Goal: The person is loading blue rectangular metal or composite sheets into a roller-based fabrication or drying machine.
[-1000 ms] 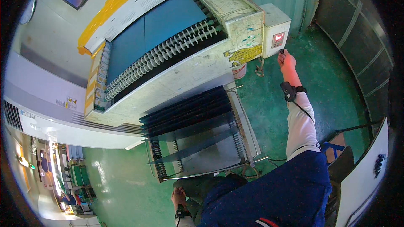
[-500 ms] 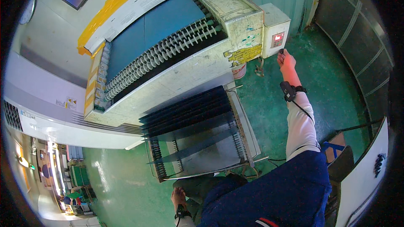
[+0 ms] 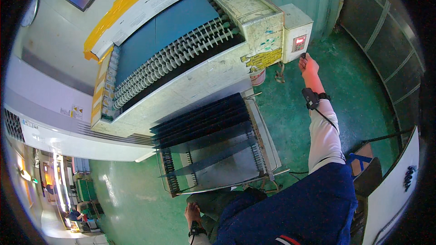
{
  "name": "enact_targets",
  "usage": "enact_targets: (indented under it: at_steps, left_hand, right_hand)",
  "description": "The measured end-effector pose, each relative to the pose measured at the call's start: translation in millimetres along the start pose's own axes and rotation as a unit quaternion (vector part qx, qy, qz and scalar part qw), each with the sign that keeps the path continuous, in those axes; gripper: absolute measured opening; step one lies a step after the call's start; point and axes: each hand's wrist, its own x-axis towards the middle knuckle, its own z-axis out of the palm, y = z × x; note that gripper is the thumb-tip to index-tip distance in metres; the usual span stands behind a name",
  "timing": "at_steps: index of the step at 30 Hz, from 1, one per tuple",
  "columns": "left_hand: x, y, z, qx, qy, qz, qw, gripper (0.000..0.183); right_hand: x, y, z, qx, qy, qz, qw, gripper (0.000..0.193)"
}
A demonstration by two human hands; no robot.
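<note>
My right arm is stretched far forward, and the fingers of my right hand are closed on a small dark knob at the bottom of a pale control box. Above the knob a small panel with a lit red display shows. My left hand lies against my dark trouser leg, holding nothing that I can see. Between my legs and the machine stands a slotted metal rack with several thin dark panels set in it.
A roller conveyor machine carries blue sheets behind its rollers. Beneath its right end sits a pail. Grey panels stand at the far right, a white board near right. Another person is far off at lower left.
My two hands hold their places, the right one still at the knob. Far off at lower left, the other person has shifted slightly.
</note>
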Motion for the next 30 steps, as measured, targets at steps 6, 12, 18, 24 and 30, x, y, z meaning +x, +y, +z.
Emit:
enact_targets:
  at_steps: [6, 12, 18, 24, 30]
  left_hand:
    - [-5, 1, -1, 0.067, 0.009, 0.049, 0.996, 0.026]
    - [-12, 6, 9, 0.026, 0.021, 0.019, 0.999, 0.024]
    - [-16, 8, 21, 0.050, 0.070, 0.013, 0.996, 0.019]
    - [-20, 8, 26, 0.034, 0.051, 0.022, 0.998, 0.019]
    - [-21, 8, 26, 0.041, 0.062, 0.027, 0.997, 0.020]
  right_hand:
    - [-8, 0, 6, 0.003, 0.001, -0.002, 1.000, 0.022]
    - [-14, -2, 8, -0.002, 0.009, 0.000, 1.000, 0.021]
    - [-10, -2, 6, 0.014, 0.006, 0.006, 1.000, 0.022]
    - [-6, -1, 4, 0.023, -0.006, 0.004, 1.000, 0.021]
    - [-10, -1, 7, 0.020, 0.007, -0.002, 1.000, 0.020]
